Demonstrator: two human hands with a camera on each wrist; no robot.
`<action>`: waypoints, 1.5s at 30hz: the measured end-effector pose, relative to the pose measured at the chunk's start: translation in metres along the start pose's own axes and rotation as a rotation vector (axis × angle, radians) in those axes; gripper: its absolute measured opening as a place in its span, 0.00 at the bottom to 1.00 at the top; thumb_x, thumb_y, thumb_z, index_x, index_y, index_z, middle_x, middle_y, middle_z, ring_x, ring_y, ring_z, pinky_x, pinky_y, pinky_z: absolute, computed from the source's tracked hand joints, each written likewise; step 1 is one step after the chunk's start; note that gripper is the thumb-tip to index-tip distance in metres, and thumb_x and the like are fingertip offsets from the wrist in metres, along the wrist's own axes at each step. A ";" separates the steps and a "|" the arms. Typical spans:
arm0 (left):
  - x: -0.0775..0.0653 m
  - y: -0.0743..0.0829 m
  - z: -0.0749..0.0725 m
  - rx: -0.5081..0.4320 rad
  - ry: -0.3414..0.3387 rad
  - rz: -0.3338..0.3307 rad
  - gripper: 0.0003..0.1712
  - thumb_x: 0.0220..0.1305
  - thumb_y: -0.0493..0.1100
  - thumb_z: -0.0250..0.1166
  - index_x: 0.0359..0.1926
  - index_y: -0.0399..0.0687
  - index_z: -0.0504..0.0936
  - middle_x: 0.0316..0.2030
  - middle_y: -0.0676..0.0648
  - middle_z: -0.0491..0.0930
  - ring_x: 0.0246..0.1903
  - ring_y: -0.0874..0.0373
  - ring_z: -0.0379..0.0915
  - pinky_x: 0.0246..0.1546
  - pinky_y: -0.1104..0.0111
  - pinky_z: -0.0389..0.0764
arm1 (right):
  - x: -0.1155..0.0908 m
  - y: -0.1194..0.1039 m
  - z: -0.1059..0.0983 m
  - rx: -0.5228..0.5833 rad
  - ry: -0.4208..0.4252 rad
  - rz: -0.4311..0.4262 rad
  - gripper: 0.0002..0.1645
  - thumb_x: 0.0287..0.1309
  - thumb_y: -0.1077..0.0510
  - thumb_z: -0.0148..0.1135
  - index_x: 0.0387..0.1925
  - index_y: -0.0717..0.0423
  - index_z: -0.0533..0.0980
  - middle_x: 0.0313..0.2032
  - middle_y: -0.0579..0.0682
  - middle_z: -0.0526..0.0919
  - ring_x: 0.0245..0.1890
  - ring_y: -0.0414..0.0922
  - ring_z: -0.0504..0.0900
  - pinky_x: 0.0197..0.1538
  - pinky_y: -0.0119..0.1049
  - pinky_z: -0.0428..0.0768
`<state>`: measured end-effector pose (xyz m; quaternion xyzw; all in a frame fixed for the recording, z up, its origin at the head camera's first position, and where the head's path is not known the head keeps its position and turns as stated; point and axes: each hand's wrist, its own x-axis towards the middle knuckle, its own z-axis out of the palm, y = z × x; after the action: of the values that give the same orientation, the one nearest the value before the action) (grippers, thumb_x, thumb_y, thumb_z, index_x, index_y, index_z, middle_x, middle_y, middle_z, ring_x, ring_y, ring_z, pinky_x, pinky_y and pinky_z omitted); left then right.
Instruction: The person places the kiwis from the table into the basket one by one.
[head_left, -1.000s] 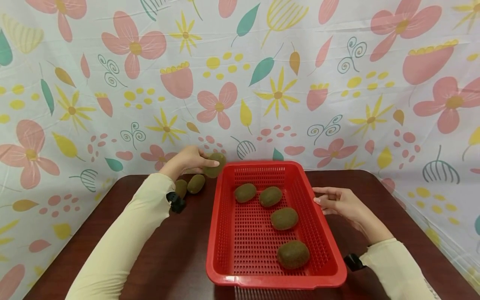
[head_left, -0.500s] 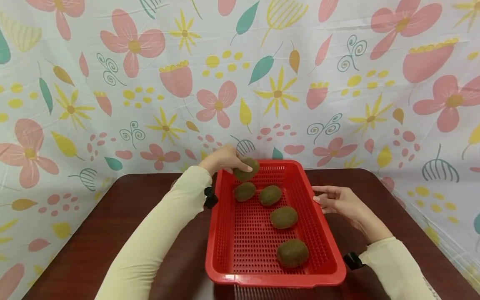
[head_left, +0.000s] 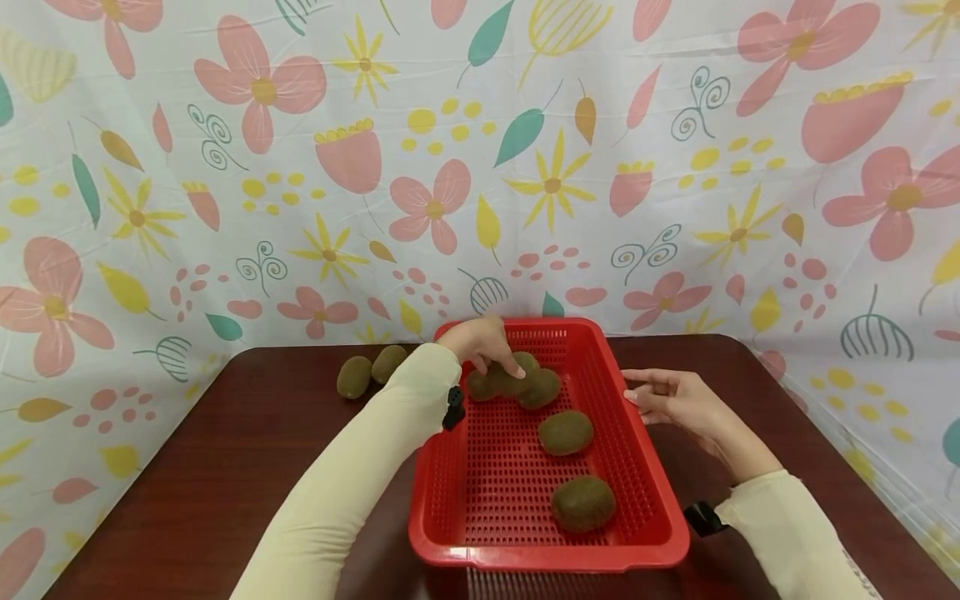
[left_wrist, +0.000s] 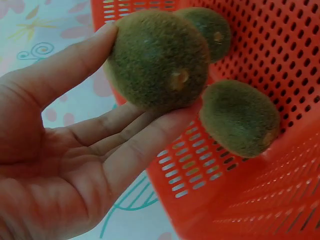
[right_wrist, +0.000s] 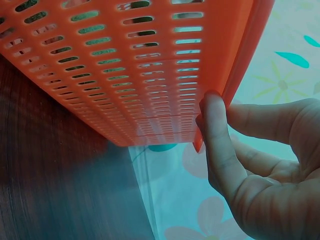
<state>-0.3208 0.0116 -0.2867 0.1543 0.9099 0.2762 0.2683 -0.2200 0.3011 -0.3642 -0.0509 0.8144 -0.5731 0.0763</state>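
Note:
My left hand [head_left: 483, 342] grips a brown fuzzy kiwi [left_wrist: 160, 60] between thumb and fingers, over the far end of a red plastic basket [head_left: 495, 557]. In the head view that kiwi overlaps two others on the basket floor, a left one [head_left: 480, 386] and a right one [head_left: 542, 390]. Nearer the front lie two more, a middle kiwi [head_left: 566, 432] and a front kiwi [head_left: 583, 503]. At the basket's right side, my right hand [head_left: 675, 404] pinches the rim, its thumb against the outside just under the lip [right_wrist: 232, 65].
Two kiwis, one [head_left: 354, 377] beside another [head_left: 389, 363], lie on the dark wooden table [head_left: 247, 433] left of the basket. Behind the table hangs a flower-printed cloth [head_left: 480, 167]. The left forearm [head_left: 367, 458] crosses the basket's left rim.
My left hand has carried the kiwi rightward from the table's far left over the basket wall, then lowered it toward the kiwis inside. The right hand and the basket have stayed put.

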 end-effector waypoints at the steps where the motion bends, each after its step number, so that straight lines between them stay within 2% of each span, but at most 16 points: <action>1: 0.001 0.000 0.002 0.028 -0.010 -0.012 0.21 0.54 0.43 0.74 0.44 0.38 0.75 0.48 0.45 0.75 0.49 0.47 0.75 0.44 0.61 0.81 | 0.000 0.000 0.000 0.001 0.001 0.002 0.36 0.63 0.54 0.63 0.66 0.69 0.64 0.40 0.55 0.84 0.35 0.47 0.84 0.42 0.41 0.83; 5: 0.005 -0.003 0.008 0.091 -0.044 -0.072 0.32 0.54 0.45 0.74 0.58 0.40 0.73 0.53 0.43 0.74 0.48 0.46 0.76 0.46 0.60 0.80 | -0.001 -0.001 0.000 0.006 -0.007 -0.003 0.36 0.63 0.55 0.62 0.66 0.69 0.63 0.40 0.56 0.84 0.35 0.46 0.84 0.41 0.40 0.83; 7: 0.006 -0.005 0.010 0.092 -0.065 -0.097 0.42 0.54 0.45 0.74 0.67 0.40 0.65 0.56 0.39 0.72 0.49 0.44 0.76 0.48 0.58 0.79 | -0.001 -0.001 0.000 0.009 -0.009 -0.006 0.36 0.63 0.55 0.62 0.66 0.70 0.62 0.41 0.56 0.84 0.35 0.45 0.84 0.41 0.40 0.83; 9: 0.007 -0.007 0.013 0.094 -0.082 -0.118 0.47 0.54 0.44 0.74 0.71 0.41 0.59 0.58 0.36 0.70 0.50 0.43 0.76 0.49 0.57 0.79 | -0.001 -0.002 0.000 0.012 -0.008 -0.006 0.36 0.63 0.55 0.62 0.67 0.70 0.62 0.41 0.56 0.84 0.35 0.45 0.84 0.41 0.40 0.83; 13: 0.012 -0.012 0.019 0.146 -0.109 -0.146 0.42 0.55 0.45 0.73 0.68 0.41 0.66 0.59 0.36 0.71 0.49 0.43 0.77 0.50 0.56 0.78 | -0.001 -0.001 0.000 0.019 -0.009 -0.004 0.36 0.64 0.56 0.62 0.67 0.70 0.62 0.40 0.55 0.84 0.35 0.44 0.83 0.40 0.39 0.84; 17: 0.018 -0.018 0.025 0.200 -0.115 -0.178 0.35 0.55 0.46 0.73 0.62 0.42 0.73 0.56 0.37 0.74 0.47 0.44 0.77 0.46 0.58 0.80 | -0.001 -0.001 0.000 0.021 -0.012 -0.008 0.36 0.64 0.56 0.62 0.66 0.70 0.62 0.40 0.55 0.84 0.35 0.45 0.83 0.41 0.40 0.84; 21: 0.023 -0.022 0.029 0.216 -0.131 -0.232 0.37 0.54 0.47 0.74 0.63 0.42 0.72 0.56 0.38 0.75 0.47 0.47 0.76 0.39 0.62 0.82 | 0.000 -0.001 0.000 0.024 -0.014 -0.009 0.36 0.64 0.55 0.62 0.66 0.70 0.62 0.40 0.55 0.84 0.35 0.45 0.84 0.41 0.40 0.83; 26: 0.026 -0.023 0.032 0.230 -0.182 -0.277 0.39 0.55 0.48 0.73 0.65 0.43 0.70 0.59 0.38 0.73 0.53 0.47 0.74 0.41 0.63 0.81 | 0.000 0.000 0.000 0.029 -0.015 -0.006 0.36 0.64 0.56 0.62 0.67 0.70 0.62 0.40 0.55 0.84 0.35 0.44 0.84 0.41 0.40 0.84; 32: 0.025 -0.022 0.031 0.294 -0.185 -0.238 0.36 0.57 0.47 0.72 0.64 0.41 0.72 0.59 0.40 0.73 0.56 0.48 0.72 0.45 0.63 0.79 | 0.000 0.000 0.000 0.023 -0.013 -0.004 0.36 0.64 0.56 0.62 0.67 0.70 0.62 0.41 0.56 0.84 0.36 0.44 0.84 0.41 0.40 0.84; 38: 0.015 -0.021 0.022 0.276 -0.132 -0.172 0.30 0.57 0.44 0.71 0.59 0.39 0.75 0.49 0.39 0.80 0.48 0.47 0.77 0.43 0.61 0.80 | 0.000 -0.001 0.000 0.022 -0.017 -0.009 0.36 0.64 0.56 0.62 0.67 0.70 0.62 0.40 0.55 0.84 0.35 0.45 0.84 0.40 0.39 0.84; 45: 0.005 -0.023 0.002 0.196 -0.045 -0.073 0.13 0.59 0.42 0.70 0.40 0.36 0.82 0.40 0.39 0.84 0.41 0.48 0.82 0.42 0.63 0.82 | 0.000 -0.001 0.000 0.010 -0.006 0.000 0.36 0.63 0.55 0.62 0.66 0.69 0.63 0.41 0.55 0.84 0.35 0.46 0.84 0.41 0.40 0.84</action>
<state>-0.3265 -0.0040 -0.3034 0.1527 0.9313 0.1723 0.2821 -0.2203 0.3005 -0.3638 -0.0525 0.8112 -0.5771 0.0791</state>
